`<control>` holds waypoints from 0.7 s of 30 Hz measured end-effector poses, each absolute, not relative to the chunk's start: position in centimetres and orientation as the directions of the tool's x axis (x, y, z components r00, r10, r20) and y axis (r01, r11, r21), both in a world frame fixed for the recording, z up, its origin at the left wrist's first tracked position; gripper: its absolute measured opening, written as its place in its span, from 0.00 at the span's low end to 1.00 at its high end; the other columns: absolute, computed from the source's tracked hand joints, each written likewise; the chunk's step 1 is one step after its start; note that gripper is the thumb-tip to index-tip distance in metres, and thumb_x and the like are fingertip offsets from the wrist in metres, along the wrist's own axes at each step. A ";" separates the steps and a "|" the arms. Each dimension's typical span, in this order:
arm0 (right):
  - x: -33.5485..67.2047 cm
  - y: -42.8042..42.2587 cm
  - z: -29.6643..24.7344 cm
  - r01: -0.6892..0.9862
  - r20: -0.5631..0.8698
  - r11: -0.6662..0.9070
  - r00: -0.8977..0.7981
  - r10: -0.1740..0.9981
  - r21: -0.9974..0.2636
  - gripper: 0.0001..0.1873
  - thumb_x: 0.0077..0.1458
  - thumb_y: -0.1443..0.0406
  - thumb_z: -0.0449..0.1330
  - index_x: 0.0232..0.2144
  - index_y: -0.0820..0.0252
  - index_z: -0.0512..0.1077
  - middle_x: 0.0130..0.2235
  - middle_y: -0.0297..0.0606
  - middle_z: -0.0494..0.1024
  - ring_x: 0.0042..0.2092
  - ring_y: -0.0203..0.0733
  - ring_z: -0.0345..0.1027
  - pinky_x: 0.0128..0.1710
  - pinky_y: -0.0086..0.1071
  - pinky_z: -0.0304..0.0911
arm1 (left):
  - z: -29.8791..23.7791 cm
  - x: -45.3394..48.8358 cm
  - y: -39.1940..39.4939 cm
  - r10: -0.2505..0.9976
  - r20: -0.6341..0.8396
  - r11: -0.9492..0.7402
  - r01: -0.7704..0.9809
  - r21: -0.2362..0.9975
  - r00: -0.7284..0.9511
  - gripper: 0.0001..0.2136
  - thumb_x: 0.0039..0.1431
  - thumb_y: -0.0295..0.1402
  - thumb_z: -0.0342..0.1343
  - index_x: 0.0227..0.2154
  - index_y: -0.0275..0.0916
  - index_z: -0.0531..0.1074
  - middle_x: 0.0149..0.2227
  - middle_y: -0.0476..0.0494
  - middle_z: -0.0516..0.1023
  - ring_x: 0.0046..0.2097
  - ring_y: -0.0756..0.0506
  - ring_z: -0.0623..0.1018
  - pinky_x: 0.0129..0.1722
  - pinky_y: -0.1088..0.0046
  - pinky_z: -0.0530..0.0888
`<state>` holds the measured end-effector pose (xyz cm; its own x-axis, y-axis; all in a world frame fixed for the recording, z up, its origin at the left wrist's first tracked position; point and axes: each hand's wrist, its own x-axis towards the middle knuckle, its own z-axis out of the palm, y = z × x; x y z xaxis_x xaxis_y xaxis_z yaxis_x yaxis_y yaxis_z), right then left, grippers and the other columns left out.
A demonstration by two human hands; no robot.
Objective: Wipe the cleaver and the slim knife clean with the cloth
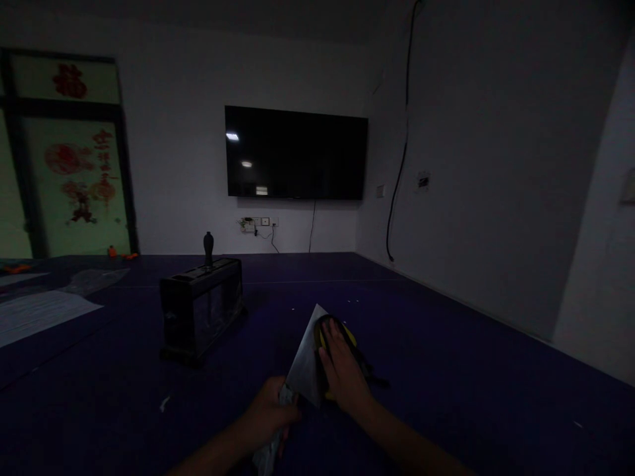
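Note:
The room is dim. My left hand [268, 415] is closed round the handle of a broad cleaver [305, 362], whose flat blade tilts up and away from me. My right hand [341, 371] lies on the blade's right side with fingers stretched out, fingertips over a yellow and black knife sharpener [347, 337] that sits on the dark blue tabletop [446, 370]. The blade rests against the sharpener; part of the sharpener is hidden under my hand.
A dark knife block [201, 307] with one black handle [208, 248] sticking up stands to the left. White sheets [40, 311] lie at the far left. A wall television [296, 153] hangs ahead, and a white wall borders the surface on the right.

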<state>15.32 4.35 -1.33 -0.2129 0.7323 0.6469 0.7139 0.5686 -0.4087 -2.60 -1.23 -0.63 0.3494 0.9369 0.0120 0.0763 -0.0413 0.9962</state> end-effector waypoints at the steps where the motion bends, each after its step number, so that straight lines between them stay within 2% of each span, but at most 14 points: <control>1: 15.3 4.4 -1.4 0.716 0.647 0.567 -0.212 0.733 -0.407 0.29 0.61 0.56 0.40 0.60 0.61 0.44 0.63 0.41 0.40 0.62 0.46 0.33 0.59 0.47 0.40 | -0.7 -2.6 -1.2 0.939 0.011 -0.038 0.072 0.997 0.344 0.08 0.34 0.31 0.55 0.21 0.36 0.63 0.11 0.57 0.61 0.12 0.56 0.59 0.11 0.82 0.56; 12: 15.0 3.3 -0.7 0.725 0.665 0.610 -0.287 0.690 -0.320 0.26 0.61 0.57 0.41 0.59 0.59 0.50 0.62 0.39 0.46 0.62 0.46 0.39 0.58 0.45 0.45 | 0.5 -2.5 -1.7 0.938 -0.036 -0.005 0.118 0.993 0.344 0.08 0.32 0.28 0.54 0.22 0.35 0.65 0.12 0.57 0.63 0.13 0.56 0.60 0.12 0.83 0.56; 21: 15.0 3.4 -0.5 0.717 0.692 0.615 -0.260 0.673 -0.329 0.26 0.61 0.57 0.41 0.60 0.56 0.46 0.63 0.36 0.44 0.62 0.46 0.38 0.59 0.45 0.44 | 0.3 -2.7 -1.5 0.906 -0.070 -0.005 0.174 0.985 0.417 0.09 0.32 0.29 0.54 0.23 0.35 0.65 0.12 0.57 0.63 0.12 0.56 0.60 0.10 0.83 0.55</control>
